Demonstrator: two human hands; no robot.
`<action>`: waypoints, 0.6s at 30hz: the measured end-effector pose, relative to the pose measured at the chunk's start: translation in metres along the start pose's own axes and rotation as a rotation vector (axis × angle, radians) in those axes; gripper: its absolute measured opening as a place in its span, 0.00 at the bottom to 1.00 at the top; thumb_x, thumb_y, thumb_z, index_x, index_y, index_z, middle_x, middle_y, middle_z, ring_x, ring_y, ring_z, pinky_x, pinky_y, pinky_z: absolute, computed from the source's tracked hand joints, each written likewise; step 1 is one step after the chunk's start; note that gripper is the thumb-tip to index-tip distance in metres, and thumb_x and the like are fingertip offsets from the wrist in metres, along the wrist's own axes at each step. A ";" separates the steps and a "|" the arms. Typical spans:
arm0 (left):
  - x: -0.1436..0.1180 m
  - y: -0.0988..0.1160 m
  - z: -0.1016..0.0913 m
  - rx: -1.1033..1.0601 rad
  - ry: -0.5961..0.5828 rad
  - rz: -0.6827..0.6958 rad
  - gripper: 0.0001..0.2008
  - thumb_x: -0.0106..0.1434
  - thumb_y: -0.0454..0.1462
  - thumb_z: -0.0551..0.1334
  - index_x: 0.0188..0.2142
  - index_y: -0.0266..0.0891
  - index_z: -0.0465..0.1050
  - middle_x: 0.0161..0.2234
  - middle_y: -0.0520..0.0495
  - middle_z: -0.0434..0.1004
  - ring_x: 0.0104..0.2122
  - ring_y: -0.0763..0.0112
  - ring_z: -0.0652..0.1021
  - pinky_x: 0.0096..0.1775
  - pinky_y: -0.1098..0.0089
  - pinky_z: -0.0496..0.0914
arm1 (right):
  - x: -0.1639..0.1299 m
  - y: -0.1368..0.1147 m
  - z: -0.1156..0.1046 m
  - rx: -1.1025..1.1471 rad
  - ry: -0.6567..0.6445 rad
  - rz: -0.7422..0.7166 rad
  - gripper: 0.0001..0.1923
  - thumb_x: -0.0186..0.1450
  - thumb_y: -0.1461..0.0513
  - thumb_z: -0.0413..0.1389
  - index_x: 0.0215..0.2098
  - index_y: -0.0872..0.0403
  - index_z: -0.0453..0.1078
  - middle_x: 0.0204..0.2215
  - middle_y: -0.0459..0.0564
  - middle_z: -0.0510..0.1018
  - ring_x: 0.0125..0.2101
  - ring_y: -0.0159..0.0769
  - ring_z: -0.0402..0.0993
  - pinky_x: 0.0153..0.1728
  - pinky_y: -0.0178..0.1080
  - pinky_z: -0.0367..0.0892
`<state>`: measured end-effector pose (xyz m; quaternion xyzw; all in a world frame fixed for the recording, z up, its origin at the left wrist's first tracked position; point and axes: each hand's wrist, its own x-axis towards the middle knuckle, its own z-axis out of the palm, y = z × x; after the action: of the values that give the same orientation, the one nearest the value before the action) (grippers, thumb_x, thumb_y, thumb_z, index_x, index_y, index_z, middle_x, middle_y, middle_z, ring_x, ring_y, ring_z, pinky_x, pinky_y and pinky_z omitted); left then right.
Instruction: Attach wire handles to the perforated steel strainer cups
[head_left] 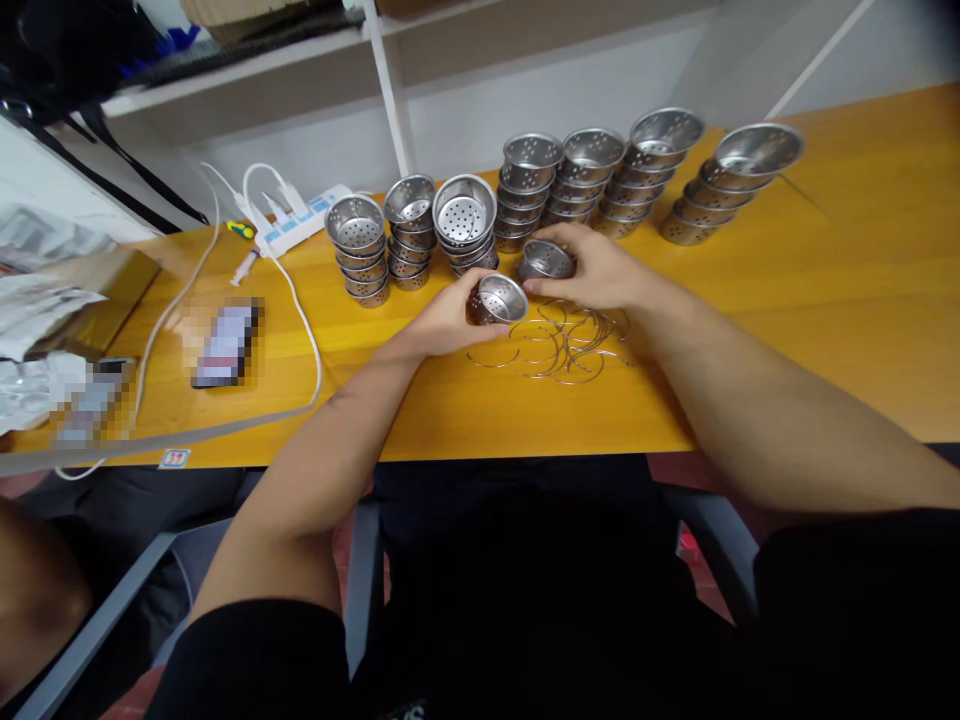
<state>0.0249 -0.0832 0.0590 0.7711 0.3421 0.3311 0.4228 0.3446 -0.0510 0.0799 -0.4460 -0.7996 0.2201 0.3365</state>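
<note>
While the left hand [450,318] curled around a perforated steel cup [499,298], wire rings [562,345] lay just right of that grip (loosely tangled). Just beyond, the right hand [600,268] clasped a second cup [546,260]; stacked cups [525,190] stood behind.

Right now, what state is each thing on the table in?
Left hand: fingers closed on one strainer cup, tilted.
Right hand: fingers on a second strainer cup, on its side.
Wire rings: loose, tangled pile.
Cup stacks: nested, some leaning.
Power strip: cables plugged in.
Phone: flat, blurred.
</note>
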 end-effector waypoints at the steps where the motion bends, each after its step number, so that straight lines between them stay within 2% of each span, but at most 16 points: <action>1: 0.000 -0.001 0.000 -0.002 0.000 0.001 0.45 0.59 0.44 0.85 0.72 0.39 0.75 0.67 0.31 0.91 0.65 0.43 0.91 0.72 0.45 0.83 | 0.000 0.001 0.000 0.003 0.003 0.001 0.48 0.63 0.26 0.80 0.69 0.44 0.87 0.71 0.65 0.90 0.71 0.82 0.86 0.80 0.86 0.77; 4: 0.001 -0.004 -0.001 0.001 0.007 0.008 0.46 0.59 0.44 0.84 0.73 0.38 0.74 0.68 0.29 0.90 0.67 0.41 0.91 0.73 0.44 0.83 | -0.001 0.004 0.001 0.000 0.009 0.001 0.48 0.64 0.27 0.80 0.71 0.43 0.86 0.73 0.66 0.89 0.71 0.80 0.86 0.80 0.84 0.77; 7: 0.001 -0.006 -0.002 0.006 0.015 0.018 0.45 0.59 0.43 0.85 0.72 0.40 0.75 0.69 0.30 0.90 0.68 0.41 0.91 0.74 0.44 0.84 | -0.001 0.004 0.001 -0.026 0.007 -0.017 0.48 0.64 0.30 0.79 0.71 0.46 0.85 0.72 0.69 0.88 0.72 0.82 0.85 0.81 0.84 0.76; 13: 0.001 -0.005 -0.001 0.008 0.021 0.014 0.44 0.60 0.42 0.85 0.73 0.40 0.75 0.68 0.31 0.91 0.66 0.42 0.92 0.73 0.44 0.85 | -0.004 0.006 0.005 -0.131 0.008 -0.021 0.44 0.68 0.39 0.80 0.77 0.44 0.84 0.68 0.65 0.87 0.70 0.80 0.85 0.81 0.82 0.76; 18: 0.002 -0.003 -0.002 0.035 0.037 -0.006 0.46 0.60 0.43 0.85 0.74 0.39 0.74 0.70 0.31 0.91 0.69 0.40 0.91 0.75 0.44 0.84 | -0.002 0.012 0.018 -0.194 0.002 -0.009 0.48 0.64 0.40 0.83 0.78 0.44 0.84 0.66 0.63 0.87 0.69 0.81 0.86 0.79 0.83 0.78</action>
<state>0.0233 -0.0797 0.0572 0.7710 0.3577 0.3382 0.4039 0.3391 -0.0471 0.0595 -0.4732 -0.8188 0.1398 0.2934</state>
